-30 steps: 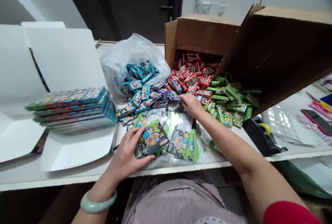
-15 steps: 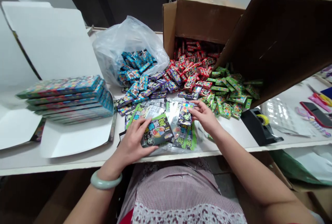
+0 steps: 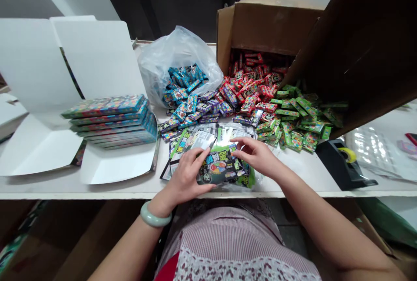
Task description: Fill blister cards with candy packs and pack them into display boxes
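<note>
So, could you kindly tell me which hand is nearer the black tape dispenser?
Right hand, left of the tape dispenser; the left hand sits farther left, both on the printed packet.

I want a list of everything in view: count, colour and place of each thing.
Cardboard box: one, brown, back right.
Red packets: many, red, in and before box.
Green packets: many, green, right of red ones.
Blue packets: many, blue, in clear plastic bag, back centre.
Flat boxes: one stack, multicoloured, on white carton, left.
Tape dispenser: one, black, right.
Pouch: one, black and green, under both hands.
Left hand: pale green bangle on wrist.
Right hand: on pouch.
</note>
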### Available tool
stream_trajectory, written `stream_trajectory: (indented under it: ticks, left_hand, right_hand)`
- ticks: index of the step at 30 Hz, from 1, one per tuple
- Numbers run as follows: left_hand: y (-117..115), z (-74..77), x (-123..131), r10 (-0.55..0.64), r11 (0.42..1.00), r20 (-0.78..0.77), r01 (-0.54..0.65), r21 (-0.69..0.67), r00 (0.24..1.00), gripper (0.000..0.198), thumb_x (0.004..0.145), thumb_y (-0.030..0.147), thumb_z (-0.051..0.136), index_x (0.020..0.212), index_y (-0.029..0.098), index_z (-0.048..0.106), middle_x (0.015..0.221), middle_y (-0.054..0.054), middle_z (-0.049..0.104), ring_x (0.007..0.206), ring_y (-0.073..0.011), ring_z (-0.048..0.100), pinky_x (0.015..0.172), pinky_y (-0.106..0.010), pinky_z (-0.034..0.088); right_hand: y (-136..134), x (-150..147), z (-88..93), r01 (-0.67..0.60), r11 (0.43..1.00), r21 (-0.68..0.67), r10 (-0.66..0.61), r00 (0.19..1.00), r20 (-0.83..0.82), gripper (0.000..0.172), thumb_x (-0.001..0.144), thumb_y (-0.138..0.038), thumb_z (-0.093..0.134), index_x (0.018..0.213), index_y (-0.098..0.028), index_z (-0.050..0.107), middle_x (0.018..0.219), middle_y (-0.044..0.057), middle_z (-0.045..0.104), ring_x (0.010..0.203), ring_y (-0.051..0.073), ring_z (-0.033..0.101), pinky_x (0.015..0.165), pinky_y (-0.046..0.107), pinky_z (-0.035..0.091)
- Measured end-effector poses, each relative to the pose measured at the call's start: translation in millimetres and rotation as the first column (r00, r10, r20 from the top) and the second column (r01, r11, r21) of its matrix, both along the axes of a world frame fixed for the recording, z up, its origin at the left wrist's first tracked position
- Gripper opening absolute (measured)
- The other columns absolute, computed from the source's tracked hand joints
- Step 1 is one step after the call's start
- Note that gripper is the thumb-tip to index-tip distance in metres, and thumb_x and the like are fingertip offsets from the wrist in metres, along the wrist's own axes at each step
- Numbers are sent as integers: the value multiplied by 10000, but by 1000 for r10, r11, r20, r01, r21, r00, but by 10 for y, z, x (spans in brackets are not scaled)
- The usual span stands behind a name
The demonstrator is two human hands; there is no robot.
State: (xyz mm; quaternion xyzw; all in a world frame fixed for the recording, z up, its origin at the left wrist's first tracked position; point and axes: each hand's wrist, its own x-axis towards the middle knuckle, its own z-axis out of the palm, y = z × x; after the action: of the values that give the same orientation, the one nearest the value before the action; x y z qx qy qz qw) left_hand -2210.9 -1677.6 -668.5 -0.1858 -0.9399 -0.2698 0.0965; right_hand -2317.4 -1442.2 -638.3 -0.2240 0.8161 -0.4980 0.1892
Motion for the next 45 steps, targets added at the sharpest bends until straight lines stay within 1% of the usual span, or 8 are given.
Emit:
stream_trajectory:
  ticks: [7, 12, 16, 22, 26, 35, 41, 45]
  left_hand:
    - [-27, 34, 41, 142, 987, 53, -146, 66, 988, 994, 690, 453, 766, 1493, 253, 215, 1307, -146, 425, 1236, -351, 429, 1032, -555, 398]
    - [-212, 90, 136, 167, 977, 105, -179, 120, 980, 1012, 675, 446, 782, 1492, 249, 219, 1323, -150, 410, 1253, -350, 424, 1047, -548, 398]
    - [-377, 141, 234, 203, 962, 155, -227, 155, 967, 1033, 666, 440, 792, 1495, 286, 196, 1318, -137, 408, 1230, -336, 449, 1026, -537, 430]
    - [-419, 130, 241, 217, 954, 139, -240, 178, 966, 1072, 646, 423, 806, 1499, 303, 168, 1329, -143, 407, 1234, -349, 454, 1017, -545, 441]
    - [-503, 90, 272, 264, 943, 145, -287, 167, 953, 1052, 632, 393, 818, 1486, 287, 214, 1321, -147, 417, 1224, -356, 465, 1011, -538, 448]
    - [-627, 27, 247, 282, 945, 108, -295, 138, 953, 937, 704, 392, 765, 1470, 271, 239, 1315, -126, 404, 1220, -329, 464, 1026, -518, 435]
    - [-532, 30, 115, 273, 957, 59, -277, 83, 960, 860, 742, 437, 720, 1458, 260, 279, 1283, -111, 429, 1198, -316, 479, 1025, -500, 437]
    - [-375, 77, 18, 228, 972, 40, -229, 48, 973, 865, 737, 486, 710, 1456, 255, 287, 1259, -106, 439, 1176, -312, 492, 1002, -482, 458]
  right_hand:
    - [-108, 191, -69, -40, 996, 74, 61, 952, -299, 258, 902, -429, 538, 979, -245, 702, 1401, 115, 443, 1322, 295, 397, 1062, 533, 358]
    - [-216, -86, -107, -156, 988, -16, 152, 978, -142, 357, 940, -467, 450, 944, -236, 722, 1326, 96, 569, 1235, 266, 524, 1019, 474, 429]
    - [-784, -722, -119, 34, 997, 62, -16, 962, -274, 264, 911, -382, 522, 1001, -202, 692, 1018, 79, 716, 959, 232, 656, 883, 394, 498]
    - [-1989, -1367, -172, 105, 942, 320, 44, 903, -427, 571, 713, -246, 752, 1238, -114, 571, 1169, 216, 646, 1204, 380, 492, 1029, 564, 288]
    - [-2232, -1566, -270, 114, 952, 285, -6, 935, -354, 436, 632, -203, 788, 1039, -147, 642, 1036, 156, 689, 1072, 340, 576, 967, 522, 366]
    - [-1083, -1253, 98, 106, 994, -5, -106, 984, -147, 325, 802, -410, 561, 1028, -177, 588, 777, 13, 650, 620, 135, 588, 564, 255, 469]
    - [-324, -820, 186, 135, 861, 490, 19, 955, -296, 135, 695, -252, 707, 714, -182, 593, 681, 48, 633, 676, 199, 588, 606, 283, 397]
    - [-236, -803, -79, 81, 856, 511, 3, 987, -161, 143, 716, -229, 739, 763, -168, 620, 710, 61, 677, 704, 202, 634, 633, 278, 432]
